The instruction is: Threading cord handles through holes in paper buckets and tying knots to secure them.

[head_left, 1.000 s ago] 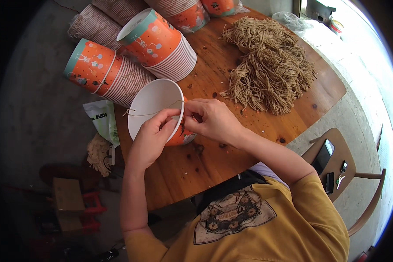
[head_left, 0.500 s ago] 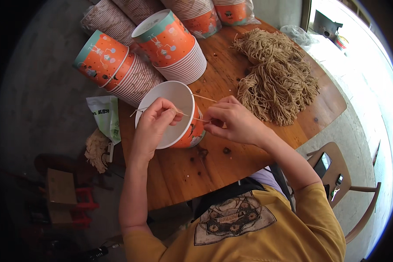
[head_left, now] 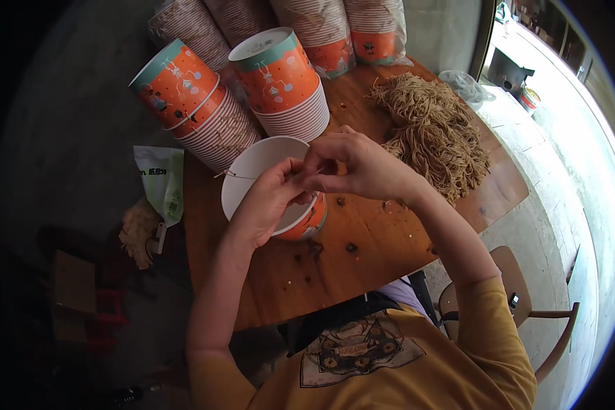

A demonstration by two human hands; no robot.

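A person's left hand point(head_left: 270, 205) and right hand point(head_left: 362, 167) meet, fingers pinched on thin cord point(head_left: 224, 173), over an orange bucket point(head_left: 303, 226) on the wooden surface point(head_left: 342, 273).

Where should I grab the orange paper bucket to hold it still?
Probably the near-right rim of the paper bucket, coming from the table's near edge. There the thin lip shows bare, good for pinching; farther up, the left hand and right hand crowd it.
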